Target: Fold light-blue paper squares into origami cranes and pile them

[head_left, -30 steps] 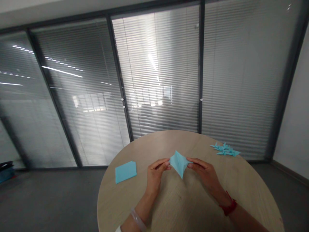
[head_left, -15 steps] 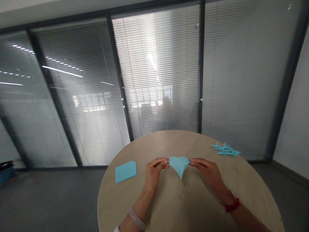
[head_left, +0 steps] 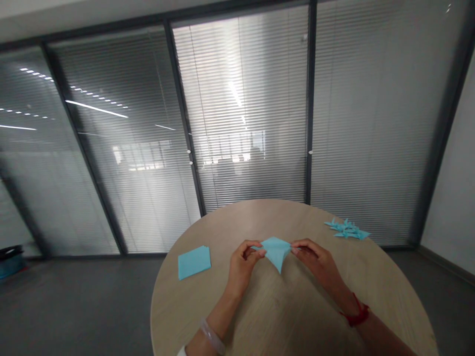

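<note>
A folded piece of light-blue origami paper [head_left: 276, 251] is stretched between my two hands over the round table, one point facing me. My left hand [head_left: 243, 264] pinches its left corner between thumb and fingers. At the opposite corner, the thumb and fingers of my right hand [head_left: 318, 261] are closed on the paper. The middle of the sheet shows a raised peak along its far edge. My fingertips cover both side corners.
On the wooden table [head_left: 260, 212], a stack of light-blue paper sheets [head_left: 194, 262] lies to the left. Several folded blue paper cranes [head_left: 347, 229] form a pile at the far right. Glass partitions with blinds [head_left: 248, 109] stand behind the table.
My left hand has shifted slightly right, and its fingers are more bent. The paper's far edge went from a dipped, rounded shape to a single peak. My right hand has barely moved.
</note>
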`<action>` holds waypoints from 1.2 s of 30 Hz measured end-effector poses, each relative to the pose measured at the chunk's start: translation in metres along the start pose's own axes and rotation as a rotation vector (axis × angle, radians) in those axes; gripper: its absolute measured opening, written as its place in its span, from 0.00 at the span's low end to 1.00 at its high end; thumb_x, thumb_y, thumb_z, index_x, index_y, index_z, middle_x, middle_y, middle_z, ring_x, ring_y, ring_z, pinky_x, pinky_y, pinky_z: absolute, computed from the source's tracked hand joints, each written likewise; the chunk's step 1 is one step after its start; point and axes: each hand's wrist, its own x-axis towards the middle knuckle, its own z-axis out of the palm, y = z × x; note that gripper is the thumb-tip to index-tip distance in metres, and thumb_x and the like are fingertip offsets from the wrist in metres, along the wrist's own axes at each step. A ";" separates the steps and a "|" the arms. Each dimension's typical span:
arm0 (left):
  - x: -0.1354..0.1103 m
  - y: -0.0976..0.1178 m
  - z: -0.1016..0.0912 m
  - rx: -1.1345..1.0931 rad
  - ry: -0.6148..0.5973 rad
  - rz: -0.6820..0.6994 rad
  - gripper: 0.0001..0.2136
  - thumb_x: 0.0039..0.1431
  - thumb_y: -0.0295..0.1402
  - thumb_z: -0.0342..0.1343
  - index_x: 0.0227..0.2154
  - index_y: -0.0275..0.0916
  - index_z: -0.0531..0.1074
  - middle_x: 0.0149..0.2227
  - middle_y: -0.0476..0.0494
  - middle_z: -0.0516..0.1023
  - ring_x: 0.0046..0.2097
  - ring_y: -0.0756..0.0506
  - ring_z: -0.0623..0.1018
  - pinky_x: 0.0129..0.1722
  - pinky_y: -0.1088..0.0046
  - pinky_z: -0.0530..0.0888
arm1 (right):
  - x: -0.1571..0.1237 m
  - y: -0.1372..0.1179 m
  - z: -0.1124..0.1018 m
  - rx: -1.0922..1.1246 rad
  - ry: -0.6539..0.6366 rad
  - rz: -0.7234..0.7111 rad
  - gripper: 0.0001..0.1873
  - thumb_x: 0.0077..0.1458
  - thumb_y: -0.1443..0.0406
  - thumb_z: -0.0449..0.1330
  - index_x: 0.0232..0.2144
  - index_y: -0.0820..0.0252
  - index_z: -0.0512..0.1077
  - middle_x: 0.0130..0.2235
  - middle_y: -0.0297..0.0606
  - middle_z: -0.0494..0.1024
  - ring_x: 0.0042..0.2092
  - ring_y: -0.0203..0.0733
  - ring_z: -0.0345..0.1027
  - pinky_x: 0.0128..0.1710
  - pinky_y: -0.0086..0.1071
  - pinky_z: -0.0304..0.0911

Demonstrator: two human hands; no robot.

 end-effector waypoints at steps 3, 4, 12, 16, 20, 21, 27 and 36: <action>0.000 -0.001 -0.001 0.058 0.006 0.002 0.08 0.43 0.32 0.65 0.26 0.36 0.74 0.31 0.47 0.79 0.31 0.50 0.76 0.33 0.76 0.73 | -0.001 0.001 0.003 0.008 -0.028 0.003 0.11 0.49 0.57 0.62 0.31 0.59 0.75 0.34 0.39 0.80 0.37 0.43 0.74 0.39 0.32 0.69; -0.001 -0.001 -0.001 0.086 0.014 0.003 0.08 0.43 0.33 0.65 0.26 0.36 0.74 0.28 0.48 0.78 0.30 0.50 0.76 0.32 0.76 0.73 | -0.001 0.001 0.003 0.014 -0.038 0.005 0.11 0.49 0.57 0.62 0.31 0.58 0.75 0.35 0.39 0.80 0.37 0.43 0.74 0.39 0.32 0.69; -0.002 -0.007 -0.001 0.185 0.019 0.080 0.12 0.47 0.35 0.62 0.33 0.38 0.69 0.32 0.49 0.76 0.29 0.50 0.75 0.29 0.76 0.71 | 0.001 0.007 0.005 0.012 -0.047 0.011 0.13 0.48 0.54 0.63 0.28 0.58 0.75 0.31 0.38 0.80 0.35 0.44 0.74 0.37 0.33 0.69; -0.005 -0.004 -0.001 0.298 -0.047 0.098 0.12 0.50 0.34 0.60 0.39 0.40 0.69 0.35 0.47 0.78 0.32 0.49 0.77 0.32 0.74 0.72 | 0.001 0.011 0.005 -0.015 -0.057 -0.003 0.14 0.49 0.54 0.62 0.29 0.59 0.75 0.31 0.38 0.79 0.35 0.43 0.73 0.37 0.32 0.69; -0.007 0.000 -0.001 0.412 -0.057 0.149 0.09 0.53 0.33 0.58 0.38 0.40 0.71 0.33 0.47 0.79 0.35 0.47 0.78 0.36 0.73 0.72 | 0.000 0.011 0.005 -0.079 -0.088 -0.068 0.11 0.54 0.57 0.59 0.33 0.58 0.74 0.35 0.39 0.79 0.39 0.43 0.73 0.41 0.34 0.68; -0.007 0.000 0.000 0.431 -0.061 0.165 0.09 0.53 0.33 0.58 0.38 0.40 0.71 0.33 0.47 0.79 0.36 0.46 0.78 0.36 0.72 0.72 | -0.001 0.010 0.005 -0.102 -0.083 -0.114 0.11 0.55 0.57 0.58 0.35 0.58 0.74 0.37 0.39 0.78 0.40 0.43 0.72 0.43 0.35 0.67; -0.012 -0.009 0.000 0.550 -0.209 0.267 0.10 0.55 0.31 0.57 0.41 0.42 0.72 0.36 0.45 0.80 0.39 0.45 0.78 0.42 0.70 0.73 | -0.007 0.008 0.012 -0.222 -0.148 -0.379 0.14 0.58 0.59 0.56 0.47 0.52 0.71 0.47 0.41 0.74 0.50 0.45 0.67 0.52 0.41 0.63; -0.017 -0.010 0.003 0.562 -0.322 0.241 0.12 0.56 0.30 0.55 0.44 0.43 0.70 0.38 0.46 0.80 0.39 0.46 0.79 0.43 0.70 0.73 | -0.010 0.015 0.021 -0.369 -0.181 -0.445 0.06 0.57 0.63 0.57 0.37 0.51 0.74 0.42 0.39 0.76 0.46 0.45 0.69 0.47 0.43 0.66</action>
